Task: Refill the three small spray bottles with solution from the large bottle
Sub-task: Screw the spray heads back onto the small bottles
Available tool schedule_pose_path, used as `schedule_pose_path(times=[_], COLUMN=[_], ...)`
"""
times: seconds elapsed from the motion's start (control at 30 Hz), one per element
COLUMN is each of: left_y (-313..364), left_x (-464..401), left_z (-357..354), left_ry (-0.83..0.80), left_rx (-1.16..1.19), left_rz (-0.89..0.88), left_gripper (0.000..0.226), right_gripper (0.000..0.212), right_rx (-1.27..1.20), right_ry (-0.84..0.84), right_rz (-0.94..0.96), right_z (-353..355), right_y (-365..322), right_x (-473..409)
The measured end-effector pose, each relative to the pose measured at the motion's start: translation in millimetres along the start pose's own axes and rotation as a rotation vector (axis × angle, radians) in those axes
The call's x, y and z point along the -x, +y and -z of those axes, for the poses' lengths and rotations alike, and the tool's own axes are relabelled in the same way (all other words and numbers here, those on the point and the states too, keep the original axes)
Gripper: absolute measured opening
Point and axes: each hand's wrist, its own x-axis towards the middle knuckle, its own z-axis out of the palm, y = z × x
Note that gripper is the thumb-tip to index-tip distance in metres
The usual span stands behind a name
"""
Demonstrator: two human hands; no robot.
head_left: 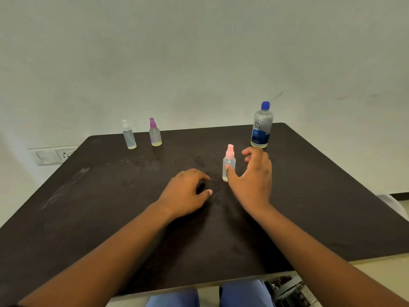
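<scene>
The pink-capped spray bottle [229,166] stands upright just left of the right hand [254,173], whose fingers [249,151] are spread apart, thumb touching it

"re-nu" on the large bottle [261,127] label, smaller print unreadable

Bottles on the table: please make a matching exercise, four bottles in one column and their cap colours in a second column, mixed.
1. large bottle
2. small bottle beside the right hand
3. far-left small bottle
4. second small bottle from the left

a. purple
b. white
c. blue
d. pink

Pairs: 1-c, 2-d, 3-b, 4-a
</scene>
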Motion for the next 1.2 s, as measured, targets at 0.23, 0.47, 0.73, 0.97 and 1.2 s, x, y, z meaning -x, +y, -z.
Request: schedule_pose_path(times=[0.23,0.47,0.73,0.97,1.2], left_y=[8,-1,-66,-120,-132], left_x=[5,-7,-49,-84,-88], left_z=[-5,0,23,26,19], left_ry=[-0.038,-0.012,0.010,0.036,0.132], left_rx=[-0.085,-0.073,-0.131,-0.233,-0.279], left_rz=[0.012,0.032,0.205,0.299,0.258], left_gripper=[0.040,0.041,0.047,0.051,0.048], right_gripper=[0.060,0.049,0.045,0.044,0.047], right_rx=[0.014,0.035,-0.051,-0.046,-0.064], right_ry=[-0.358,-0.334,-0.383,-0.449,-0.433], right_rz=[-0.027,0.012,0.047,0.153,0.136], right_z=[-4,-11,-68,-153,-223], right_y=[11,5,-30,-57,-65], right_x=[-17,-23,-66,-123,-151])
